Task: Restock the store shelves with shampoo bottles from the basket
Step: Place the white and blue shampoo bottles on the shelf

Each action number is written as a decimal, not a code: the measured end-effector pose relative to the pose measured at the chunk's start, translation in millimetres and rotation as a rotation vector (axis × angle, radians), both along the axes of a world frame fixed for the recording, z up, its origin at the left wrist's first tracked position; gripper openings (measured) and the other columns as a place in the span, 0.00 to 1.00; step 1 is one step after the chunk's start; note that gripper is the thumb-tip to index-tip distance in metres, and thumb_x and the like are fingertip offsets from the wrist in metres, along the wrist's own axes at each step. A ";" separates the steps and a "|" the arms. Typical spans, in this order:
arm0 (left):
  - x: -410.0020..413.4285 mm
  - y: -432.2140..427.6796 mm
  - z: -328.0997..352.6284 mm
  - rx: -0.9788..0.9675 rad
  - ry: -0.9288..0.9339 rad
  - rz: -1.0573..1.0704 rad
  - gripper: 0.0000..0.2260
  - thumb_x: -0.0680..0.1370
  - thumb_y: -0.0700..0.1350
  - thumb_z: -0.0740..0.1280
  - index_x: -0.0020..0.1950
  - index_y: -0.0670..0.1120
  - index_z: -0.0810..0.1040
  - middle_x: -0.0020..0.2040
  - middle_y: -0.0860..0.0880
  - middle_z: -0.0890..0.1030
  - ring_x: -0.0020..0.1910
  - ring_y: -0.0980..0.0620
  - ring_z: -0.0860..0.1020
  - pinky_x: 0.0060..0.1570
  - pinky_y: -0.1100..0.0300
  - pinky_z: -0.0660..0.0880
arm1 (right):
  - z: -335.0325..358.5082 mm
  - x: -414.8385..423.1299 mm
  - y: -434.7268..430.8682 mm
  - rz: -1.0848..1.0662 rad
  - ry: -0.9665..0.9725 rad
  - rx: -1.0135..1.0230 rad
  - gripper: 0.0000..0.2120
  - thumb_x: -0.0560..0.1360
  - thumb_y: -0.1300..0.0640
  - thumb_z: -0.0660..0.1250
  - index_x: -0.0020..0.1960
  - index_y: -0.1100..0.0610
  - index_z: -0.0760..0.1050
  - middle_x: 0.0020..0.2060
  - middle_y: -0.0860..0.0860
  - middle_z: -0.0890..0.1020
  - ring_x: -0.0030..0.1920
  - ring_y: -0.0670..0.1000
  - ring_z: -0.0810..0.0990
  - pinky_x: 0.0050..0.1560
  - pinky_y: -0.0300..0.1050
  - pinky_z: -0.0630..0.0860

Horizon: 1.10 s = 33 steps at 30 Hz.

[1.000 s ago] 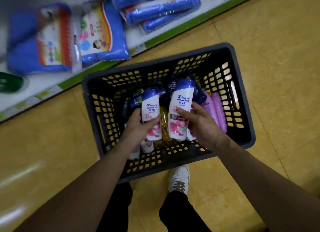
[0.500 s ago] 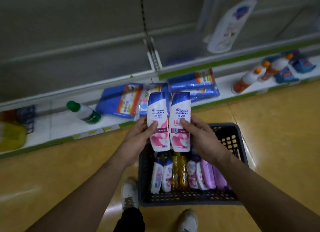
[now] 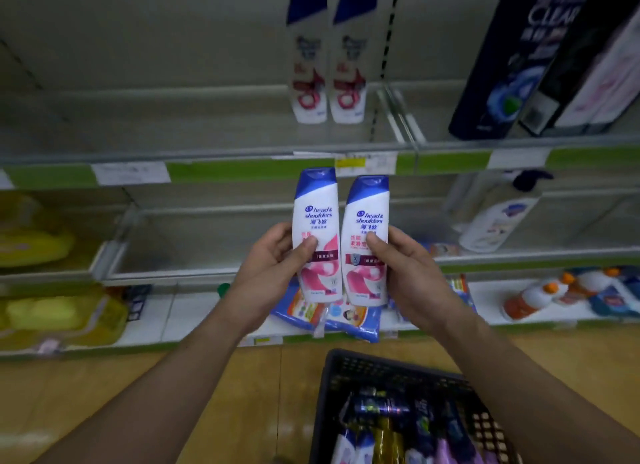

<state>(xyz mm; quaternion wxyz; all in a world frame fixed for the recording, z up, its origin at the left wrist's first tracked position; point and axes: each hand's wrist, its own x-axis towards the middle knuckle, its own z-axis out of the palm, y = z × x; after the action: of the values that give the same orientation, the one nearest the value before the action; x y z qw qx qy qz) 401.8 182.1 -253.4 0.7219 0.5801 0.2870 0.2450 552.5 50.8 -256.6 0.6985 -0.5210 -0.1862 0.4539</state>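
Head view: left bottle [image 3: 315, 221] is gripped upright by left hand [image 3: 273, 273], right bottle [image 3: 367, 231] by right hand [image 3: 412, 276], below shelved pair [image 3: 327, 65]; left hand judged nearer.

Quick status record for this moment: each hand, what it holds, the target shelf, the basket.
left hand: grips a white bottle with a blue cap, upright
right hand: grips a matching bottle, upright, side by side with the first
position: both held in front of the shelving, below the green-edged shelf
shelf stock: two shelved bottles of the same look stand on that shelf
basket: on the floor, lower right, more bottles inside
stage: held pair not yet shelved
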 end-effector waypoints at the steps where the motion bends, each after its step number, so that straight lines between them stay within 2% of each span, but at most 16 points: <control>1: 0.6 6.7 12.4 0.024 -0.020 0.001 0.16 0.72 0.46 0.70 0.59 0.47 0.77 0.55 0.47 0.85 0.51 0.51 0.85 0.44 0.61 0.81 | 12.9 1.4 7.1 0.020 -0.016 0.017 0.19 0.76 0.56 0.68 0.65 0.62 0.75 0.57 0.59 0.84 0.55 0.59 0.84 0.55 0.54 0.82; 5: 4.3 35.8 55.5 0.096 -0.079 0.022 0.16 0.71 0.44 0.70 0.59 0.46 0.77 0.55 0.48 0.85 0.50 0.53 0.85 0.44 0.62 0.81 | 58.9 7.8 37.6 0.035 -0.036 0.083 0.21 0.74 0.56 0.69 0.65 0.63 0.75 0.56 0.58 0.85 0.52 0.56 0.85 0.51 0.50 0.83; 9: 5.0 68.4 86.0 0.169 -0.104 0.058 0.21 0.70 0.46 0.70 0.62 0.45 0.76 0.57 0.47 0.84 0.55 0.50 0.84 0.48 0.60 0.81 | 90.5 13.3 66.4 0.021 -0.077 0.123 0.23 0.72 0.57 0.69 0.65 0.63 0.75 0.55 0.58 0.85 0.50 0.54 0.85 0.52 0.48 0.83; 11: 6.4 83.9 98.0 0.196 -0.122 0.072 0.19 0.71 0.46 0.70 0.61 0.47 0.76 0.56 0.49 0.84 0.54 0.53 0.83 0.49 0.61 0.80 | 102.1 16.7 77.5 -0.011 -0.092 0.138 0.24 0.72 0.57 0.70 0.66 0.64 0.74 0.54 0.58 0.85 0.48 0.52 0.86 0.50 0.47 0.83; 15: 20.0 110.0 114.3 0.235 -0.169 0.102 0.12 0.78 0.38 0.67 0.61 0.47 0.74 0.55 0.53 0.83 0.52 0.59 0.83 0.49 0.66 0.78 | 121.4 30.6 92.4 -0.092 -0.141 0.158 0.16 0.76 0.61 0.68 0.63 0.59 0.73 0.49 0.54 0.87 0.45 0.49 0.86 0.45 0.43 0.82; 18: 38.7 121.7 119.2 0.298 -0.165 0.085 0.14 0.79 0.37 0.67 0.63 0.48 0.73 0.55 0.54 0.83 0.53 0.61 0.82 0.50 0.66 0.78 | 129.1 44.3 101.2 -0.142 -0.212 0.171 0.14 0.77 0.61 0.68 0.62 0.58 0.73 0.50 0.53 0.87 0.48 0.49 0.86 0.47 0.44 0.81; 21: 57.2 126.7 116.9 0.362 -0.146 0.081 0.13 0.79 0.37 0.68 0.60 0.50 0.74 0.54 0.55 0.83 0.51 0.62 0.82 0.49 0.66 0.78 | 133.3 54.7 110.0 -0.224 -0.313 0.171 0.18 0.75 0.60 0.70 0.64 0.60 0.73 0.52 0.52 0.85 0.53 0.51 0.84 0.51 0.45 0.80; 24: 71.1 132.5 110.9 0.467 -0.110 0.098 0.13 0.78 0.39 0.70 0.58 0.54 0.75 0.54 0.54 0.83 0.53 0.58 0.82 0.53 0.63 0.78 | 136.3 63.5 114.3 -0.270 -0.421 0.137 0.18 0.77 0.62 0.70 0.66 0.62 0.73 0.53 0.53 0.84 0.52 0.48 0.85 0.49 0.41 0.81; 28: 84.1 139.2 101.0 0.522 -0.083 0.082 0.16 0.77 0.40 0.72 0.63 0.51 0.76 0.58 0.51 0.83 0.57 0.50 0.82 0.58 0.55 0.79 | 134.1 72.1 117.2 -0.304 -0.535 0.085 0.18 0.78 0.62 0.69 0.66 0.63 0.74 0.52 0.52 0.85 0.49 0.45 0.85 0.47 0.37 0.80; 31: 89.7 137.9 96.3 0.529 -0.070 0.076 0.17 0.77 0.40 0.72 0.66 0.48 0.76 0.58 0.51 0.83 0.57 0.51 0.82 0.57 0.57 0.79 | 125.7 75.3 119.9 -0.305 -0.553 0.057 0.17 0.78 0.63 0.69 0.66 0.62 0.74 0.51 0.52 0.85 0.46 0.43 0.84 0.43 0.34 0.79; 33: 91.8 137.4 95.6 0.534 -0.071 0.080 0.18 0.77 0.41 0.72 0.66 0.48 0.76 0.58 0.52 0.83 0.57 0.53 0.82 0.56 0.59 0.79 | 118.9 77.5 122.0 -0.300 -0.579 0.031 0.17 0.78 0.62 0.69 0.66 0.62 0.75 0.52 0.55 0.85 0.48 0.45 0.85 0.42 0.34 0.78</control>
<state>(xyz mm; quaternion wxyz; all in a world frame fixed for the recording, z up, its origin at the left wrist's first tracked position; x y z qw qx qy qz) 493.7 319.5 -157.9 0.5428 0.7290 0.2095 0.3606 630.0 172.9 -137.7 0.6833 -0.6394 -0.3054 0.1761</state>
